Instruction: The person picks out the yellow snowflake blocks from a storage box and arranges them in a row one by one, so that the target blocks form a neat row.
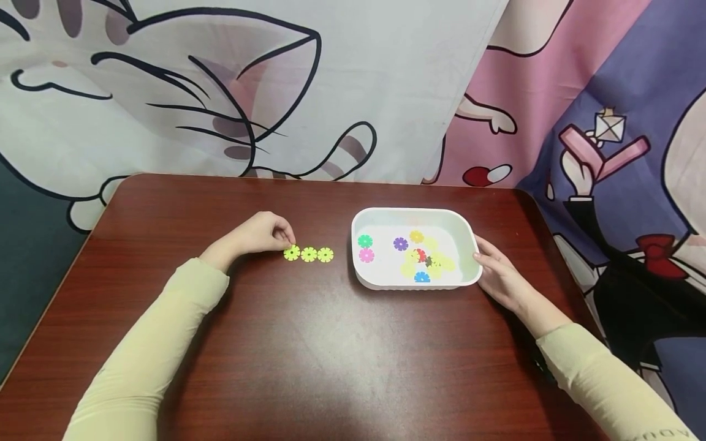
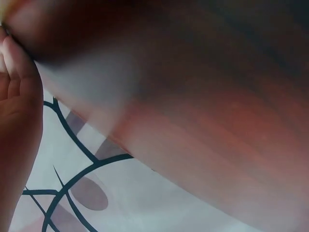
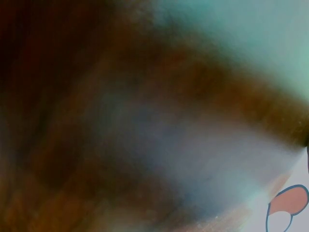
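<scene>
In the head view, three yellow-green flower-shaped plastic discs lie in a row on the brown table. My left hand (image 1: 258, 233) has its fingertips on the leftmost disc (image 1: 292, 253) and pinches its edge. Beside it are the middle disc (image 1: 309, 255) and the right disc (image 1: 326, 255). My right hand (image 1: 501, 274) grips the right end of a white plastic tray (image 1: 380, 280), its thumb at the rim. Inside that tray lie more flower discs, among them a green one (image 1: 365, 241), a pink one (image 1: 366, 255) and a purple one (image 1: 400, 244). Both wrist views are mostly blurred.
The brown table (image 1: 276, 367) has its back edge against a white curtain (image 1: 386, 73) with cartoon drawings. To the right hangs a pink and blue patterned cloth (image 1: 584, 92). A yellow disc (image 1: 416, 236) and a blue disc (image 1: 421, 277) also sit in the tray.
</scene>
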{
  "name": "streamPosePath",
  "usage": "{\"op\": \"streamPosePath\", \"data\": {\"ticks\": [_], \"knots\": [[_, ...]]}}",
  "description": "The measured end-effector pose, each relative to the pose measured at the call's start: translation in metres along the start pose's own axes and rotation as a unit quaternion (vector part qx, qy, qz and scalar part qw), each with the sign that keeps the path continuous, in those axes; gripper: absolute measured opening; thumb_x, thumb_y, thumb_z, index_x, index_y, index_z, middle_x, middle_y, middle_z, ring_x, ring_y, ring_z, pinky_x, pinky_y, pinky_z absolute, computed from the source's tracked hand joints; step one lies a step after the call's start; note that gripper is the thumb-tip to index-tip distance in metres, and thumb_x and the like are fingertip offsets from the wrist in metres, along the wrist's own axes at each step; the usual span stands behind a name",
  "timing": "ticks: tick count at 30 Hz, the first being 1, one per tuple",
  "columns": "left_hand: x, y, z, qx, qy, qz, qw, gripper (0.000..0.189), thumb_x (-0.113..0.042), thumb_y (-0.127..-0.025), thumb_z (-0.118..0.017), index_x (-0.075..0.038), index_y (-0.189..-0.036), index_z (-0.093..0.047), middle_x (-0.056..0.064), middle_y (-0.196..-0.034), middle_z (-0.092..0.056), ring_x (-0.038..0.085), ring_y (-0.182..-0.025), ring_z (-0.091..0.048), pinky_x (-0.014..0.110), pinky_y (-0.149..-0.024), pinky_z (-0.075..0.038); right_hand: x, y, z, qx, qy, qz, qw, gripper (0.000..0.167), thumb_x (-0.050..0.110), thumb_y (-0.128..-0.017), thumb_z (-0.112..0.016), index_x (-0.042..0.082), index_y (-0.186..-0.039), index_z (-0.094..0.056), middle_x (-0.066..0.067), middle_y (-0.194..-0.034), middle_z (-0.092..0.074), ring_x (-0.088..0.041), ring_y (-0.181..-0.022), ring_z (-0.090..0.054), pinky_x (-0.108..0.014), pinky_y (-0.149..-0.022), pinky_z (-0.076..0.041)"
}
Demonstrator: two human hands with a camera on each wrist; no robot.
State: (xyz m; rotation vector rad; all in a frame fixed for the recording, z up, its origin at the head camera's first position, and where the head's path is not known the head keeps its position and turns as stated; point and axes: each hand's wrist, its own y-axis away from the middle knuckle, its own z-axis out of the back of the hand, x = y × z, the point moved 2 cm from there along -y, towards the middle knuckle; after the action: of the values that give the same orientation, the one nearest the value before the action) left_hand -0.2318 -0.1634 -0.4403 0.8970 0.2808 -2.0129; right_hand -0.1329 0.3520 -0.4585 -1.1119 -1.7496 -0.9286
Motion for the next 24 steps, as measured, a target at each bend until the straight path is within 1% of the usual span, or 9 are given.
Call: {"op": "streamPosePath", "data": {"ticks": [8, 12, 16, 24], "knots": [[-0.0011, 0.0025, -0.0031, -0.01, -0.004, -0.002, 0.9999, 0.008, -0.002, -0.088, -0.073, -0.005, -0.088, -0.08, 0.003, -0.078, -0.074, 0.011, -0.073, -0.062, 0.024, -0.073, -0.053, 0.0, 0.0005, -0.0012, 0.002, 0.003, 0.002, 1.0, 0.043, 0.003, -0.112, -0.036, 0.02, -0.15, -0.047, 0.008, -0.145, -0.061, -0.004, -0.129, -0.06, -0.02, -0.104, -0.052], [-0.0011, 0.0026, -0.0046, -0.013, -0.01, -0.007, 0.9998, 0.007, -0.002, -0.087, -0.074, -0.007, -0.086, -0.08, 0.002, -0.076, -0.073, 0.01, -0.072, -0.061, 0.022, -0.071, -0.051, 0.0001, 0.0004, -0.002, 0.0, 0.0, 0.0, 1.0, 0.042, 0.003, -0.112, -0.037, 0.02, -0.149, -0.048, 0.008, -0.144, -0.062, -0.004, -0.129, -0.06, -0.02, -0.104, -0.052], [-0.0015, 0.0032, -0.0058, -0.02, -0.008, -0.012, 0.9997, 0.009, -0.001, -0.086, -0.074, -0.007, -0.085, -0.08, 0.001, -0.074, -0.071, 0.009, -0.07, -0.058, 0.02, -0.068, -0.048, 0.0001, 0.0002, -0.0018, 0.001, -0.003, 0.002, 1.0, 0.043, 0.003, -0.112, -0.037, 0.021, -0.149, -0.049, 0.008, -0.144, -0.062, -0.004, -0.128, -0.061, -0.02, -0.104, -0.052], [-0.0016, 0.0037, -0.0078, -0.026, -0.001, -0.006, 0.9996, 0.01, 0.0, -0.087, -0.071, -0.005, -0.087, -0.08, 0.003, -0.076, -0.071, 0.011, -0.071, -0.057, 0.019, -0.068, -0.046, 0.0002, 0.0012, -0.0004, 0.002, -0.004, 0.0, 1.0, 0.044, 0.002, -0.112, -0.034, 0.021, -0.149, -0.049, 0.008, -0.145, -0.061, -0.004, -0.127, -0.061, -0.019, -0.103, -0.052]]}}
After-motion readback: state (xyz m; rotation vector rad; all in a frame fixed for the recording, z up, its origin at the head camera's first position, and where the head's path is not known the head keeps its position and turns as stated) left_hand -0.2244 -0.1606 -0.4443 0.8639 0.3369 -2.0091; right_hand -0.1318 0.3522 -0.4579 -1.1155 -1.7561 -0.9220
